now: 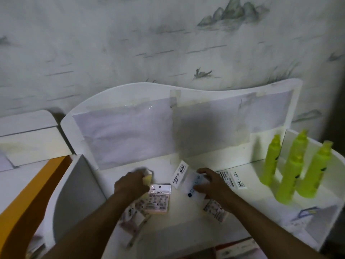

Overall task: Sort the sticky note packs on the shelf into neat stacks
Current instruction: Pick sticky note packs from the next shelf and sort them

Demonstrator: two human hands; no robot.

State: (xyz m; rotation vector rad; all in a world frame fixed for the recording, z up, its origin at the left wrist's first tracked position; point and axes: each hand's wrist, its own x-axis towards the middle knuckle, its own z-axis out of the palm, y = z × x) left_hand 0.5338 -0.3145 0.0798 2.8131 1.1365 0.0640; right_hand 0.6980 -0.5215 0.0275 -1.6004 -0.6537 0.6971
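Several sticky note packs lie scattered on the white shelf (186, 232). My left hand (133, 184) grips a yellow pack (148, 178) at the shelf's middle left. A pink pack (159, 200) with a printed label lies just in front of that hand, and more packs (131, 214) are partly hidden under my left forearm. My right hand (209, 181) holds a clear-wrapped pack (194, 186) with a black dot. A white labelled pack (180, 174) leans between my hands. Another pack (214, 210) sits under my right wrist, and flat white packs (233, 179) lie to the right.
Several yellow-green bottles (291, 169) stand in the shelf's right part, beside a white divider (287, 141). A paper-covered back panel (130, 133) rises behind the packs. A white side wall (78, 191) closes the left, with an orange board (31, 199) beyond it.
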